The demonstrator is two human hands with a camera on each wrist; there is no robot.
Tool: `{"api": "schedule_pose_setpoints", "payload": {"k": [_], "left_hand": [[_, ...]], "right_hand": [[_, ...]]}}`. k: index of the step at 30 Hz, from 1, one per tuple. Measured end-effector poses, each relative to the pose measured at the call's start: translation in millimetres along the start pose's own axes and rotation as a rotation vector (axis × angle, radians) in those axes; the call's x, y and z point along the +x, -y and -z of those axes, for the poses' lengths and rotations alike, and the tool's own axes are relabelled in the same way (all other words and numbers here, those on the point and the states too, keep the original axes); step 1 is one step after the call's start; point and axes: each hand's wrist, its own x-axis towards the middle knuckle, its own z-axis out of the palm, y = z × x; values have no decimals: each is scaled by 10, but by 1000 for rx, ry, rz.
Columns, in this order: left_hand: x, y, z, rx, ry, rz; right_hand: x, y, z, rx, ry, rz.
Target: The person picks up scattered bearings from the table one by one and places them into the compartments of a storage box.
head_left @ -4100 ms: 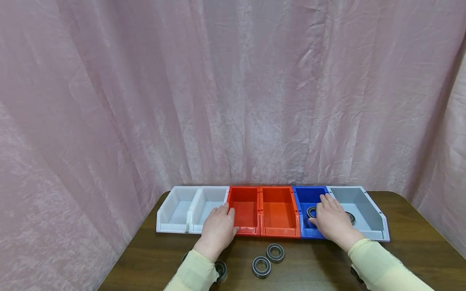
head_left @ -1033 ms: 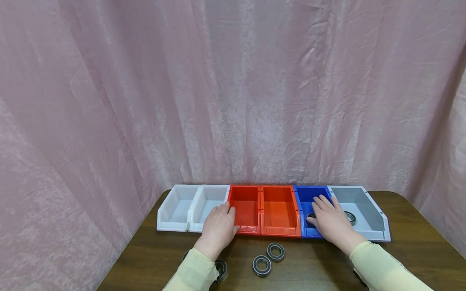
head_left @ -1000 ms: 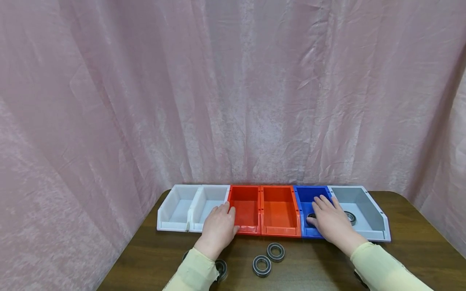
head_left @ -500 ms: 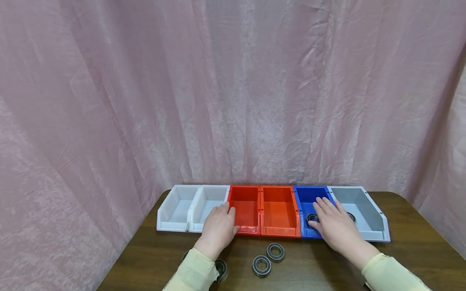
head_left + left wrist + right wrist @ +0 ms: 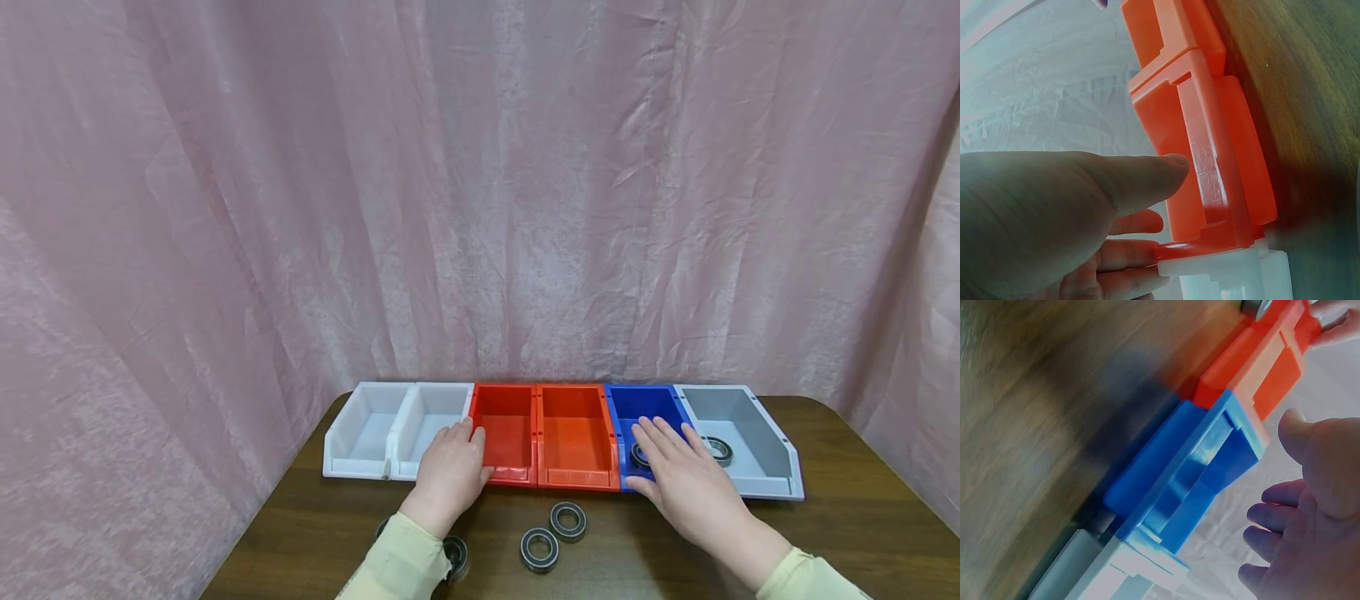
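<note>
My right hand [image 5: 693,487] hovers at the front of the blue bin [image 5: 637,400], fingers straight and slightly spread, holding nothing. Partly covered by its fingers, a ball bearing [image 5: 636,455] lies inside that bin. Another bearing [image 5: 729,452] sits in the grey bin [image 5: 772,485] to the right. My left hand [image 5: 450,467] rests at the seam between a white bin [image 5: 442,387] and the red bin [image 5: 506,477]. In the left wrist view its fingertips meet the red bin's side, and the thumb [image 5: 1147,178] extends over its front opening.
Two bearings, a nearer one [image 5: 527,550] and a farther one [image 5: 556,521], lie on the wooden table [image 5: 622,558]. One more bearing [image 5: 461,554] shows beside the left sleeve, with another edge behind it. An orange-red bin [image 5: 573,479] stands mid-row; a pink curtain [image 5: 480,208] hangs behind.
My right hand has drawn back toward me from inside the blue bin, its fingers straightening. The bearings in the blue and grey bins stay there. My left hand keeps its place.
</note>
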Motion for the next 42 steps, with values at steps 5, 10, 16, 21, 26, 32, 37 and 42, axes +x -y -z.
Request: {"api": "schedule_pose_setpoints", "payload": {"k": [5,10,16,21,26,32,37,42], "left_hand": [[-2,3,-15,1,0,1],[-3,8,-21,5,-15,-9],[-1,3,-34,4,-14,-7],[1,6,-29,2,-13,-5],[6,7,-35,-1,-6,0],[-3,-1,-30,1,-11,-4],[-7,-5,-23,0,-8,-1],[-4,-4,-15,-3,-1,4]], "right_hand": [[-32,70,12,7,-29,30],[-64,124,-6,-3,-33,56],[-102,208,0,21,8,47],[-103,260,9,32,66,39],[-95,317,24,57,139,26],[-117,368,-10,57,99,73],[-129,400,-46,43,75,112],[-126,421,-62,44,106,119]]}}
